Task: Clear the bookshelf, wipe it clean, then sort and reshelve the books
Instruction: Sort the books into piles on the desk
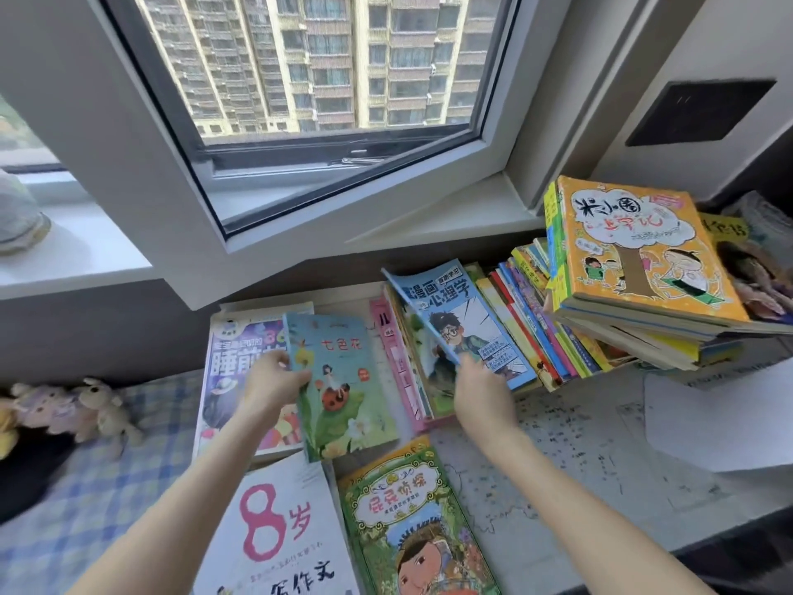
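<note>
Left hand (274, 382), at 8 o'clock of centre, holds a teal book (343, 388) with a ladybird on its cover by the left edge, thumb over the front; the book lies tilted over a purple book (234, 358) flat on the worktop (579, 444). Right hand (480, 388), at 5 o'clock, pinches the lower edge of a blue comic book (467, 319), which stands tilted against a leaning row of books (536, 319) at 3 o'clock; the fingertips are partly hidden by the back of the hand. A pink book (399, 362) lies between the two held books. At 2 to 3 o'clock a flat stack topped by an orange book (639, 251) rests beside the row. At 7 o'clock lies a white book (279, 530) with a large red 8; at 6 o'clock, just beside it, a green book (412, 517). Plush toys (86, 410) sit on checked cloth at 8 o'clock, far left. A window (322, 79) fills 12 o'clock.
</note>
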`<action>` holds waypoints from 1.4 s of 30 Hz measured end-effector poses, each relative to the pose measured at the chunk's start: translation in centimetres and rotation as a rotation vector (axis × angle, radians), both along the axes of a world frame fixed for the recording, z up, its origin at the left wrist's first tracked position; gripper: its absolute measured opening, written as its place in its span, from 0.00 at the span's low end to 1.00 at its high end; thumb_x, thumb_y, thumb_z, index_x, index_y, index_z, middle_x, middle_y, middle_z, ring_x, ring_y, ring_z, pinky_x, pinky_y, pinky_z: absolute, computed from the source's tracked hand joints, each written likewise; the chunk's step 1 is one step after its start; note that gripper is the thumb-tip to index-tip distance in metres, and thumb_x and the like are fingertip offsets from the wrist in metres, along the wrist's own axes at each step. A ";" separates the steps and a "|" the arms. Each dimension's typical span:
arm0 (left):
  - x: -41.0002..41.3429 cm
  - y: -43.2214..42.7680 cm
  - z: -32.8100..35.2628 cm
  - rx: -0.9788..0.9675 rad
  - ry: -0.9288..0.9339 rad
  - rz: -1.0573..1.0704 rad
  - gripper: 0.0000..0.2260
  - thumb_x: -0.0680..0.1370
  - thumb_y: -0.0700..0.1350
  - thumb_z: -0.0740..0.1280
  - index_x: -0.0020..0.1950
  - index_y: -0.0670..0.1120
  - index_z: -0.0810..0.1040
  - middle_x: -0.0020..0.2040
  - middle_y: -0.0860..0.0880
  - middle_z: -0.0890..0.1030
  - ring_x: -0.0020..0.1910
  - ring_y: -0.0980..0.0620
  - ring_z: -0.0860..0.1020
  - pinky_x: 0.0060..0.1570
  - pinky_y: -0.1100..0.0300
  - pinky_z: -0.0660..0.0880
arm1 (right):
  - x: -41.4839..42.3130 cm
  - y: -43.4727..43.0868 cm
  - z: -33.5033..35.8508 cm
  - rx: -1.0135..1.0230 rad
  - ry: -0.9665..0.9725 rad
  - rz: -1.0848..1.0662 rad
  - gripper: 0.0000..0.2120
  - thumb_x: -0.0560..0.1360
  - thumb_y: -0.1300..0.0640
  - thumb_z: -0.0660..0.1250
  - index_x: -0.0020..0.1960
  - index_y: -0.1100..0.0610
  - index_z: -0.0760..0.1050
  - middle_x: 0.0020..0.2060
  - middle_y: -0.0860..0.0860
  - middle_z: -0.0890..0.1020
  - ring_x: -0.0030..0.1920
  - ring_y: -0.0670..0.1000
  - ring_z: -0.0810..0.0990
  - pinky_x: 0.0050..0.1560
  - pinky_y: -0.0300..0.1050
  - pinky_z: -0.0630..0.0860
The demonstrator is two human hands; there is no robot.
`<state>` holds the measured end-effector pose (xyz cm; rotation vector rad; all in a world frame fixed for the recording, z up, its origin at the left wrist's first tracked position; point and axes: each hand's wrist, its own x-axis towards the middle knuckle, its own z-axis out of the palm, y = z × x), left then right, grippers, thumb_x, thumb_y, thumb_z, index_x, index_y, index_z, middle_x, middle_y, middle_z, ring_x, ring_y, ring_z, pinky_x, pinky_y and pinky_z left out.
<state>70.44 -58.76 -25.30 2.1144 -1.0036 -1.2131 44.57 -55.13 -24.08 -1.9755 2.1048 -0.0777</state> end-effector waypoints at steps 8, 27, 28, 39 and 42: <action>-4.3 -0.4 0.2 -0.156 -0.531 -0.269 0.16 0.75 0.37 0.65 0.62 0.36 0.73 0.60 0.37 0.74 0.58 0.38 0.73 0.56 0.51 0.69 | -2.2 0.8 2.9 -0.228 -0.302 -0.178 0.08 0.83 0.63 0.54 0.45 0.58 0.65 0.25 0.49 0.65 0.24 0.47 0.60 0.25 0.38 0.51; -16.4 -3.6 -1.7 0.201 0.460 0.128 0.28 0.66 0.57 0.77 0.55 0.40 0.74 0.48 0.48 0.77 0.43 0.50 0.75 0.39 0.59 0.71 | -4.3 2.0 2.1 -0.331 -0.510 -0.245 0.06 0.81 0.63 0.58 0.53 0.59 0.74 0.25 0.48 0.67 0.25 0.45 0.64 0.28 0.37 0.59; -16.6 -3.9 -1.7 0.194 0.526 0.126 0.31 0.62 0.59 0.78 0.55 0.40 0.75 0.49 0.49 0.79 0.44 0.51 0.77 0.40 0.60 0.72 | -4.2 2.2 2.1 -0.326 -0.501 -0.230 0.08 0.81 0.62 0.57 0.55 0.59 0.74 0.27 0.52 0.72 0.27 0.49 0.69 0.29 0.43 0.63; -11.0 -1.9 4.5 0.086 0.506 0.081 0.29 0.53 0.46 0.79 0.49 0.37 0.78 0.41 0.40 0.84 0.37 0.41 0.84 0.40 0.43 0.82 | -4.1 1.9 2.8 -0.446 -0.350 -0.347 0.10 0.80 0.67 0.59 0.58 0.68 0.75 0.29 0.56 0.74 0.28 0.56 0.72 0.27 0.45 0.65; -6.4 0.1 6.7 0.105 0.461 0.132 0.21 0.62 0.41 0.78 0.51 0.35 0.79 0.42 0.38 0.84 0.36 0.41 0.84 0.37 0.47 0.82 | -3.3 1.4 2.4 -0.518 -0.268 -0.327 0.06 0.75 0.75 0.63 0.46 0.67 0.75 0.24 0.50 0.67 0.23 0.52 0.65 0.24 0.37 0.55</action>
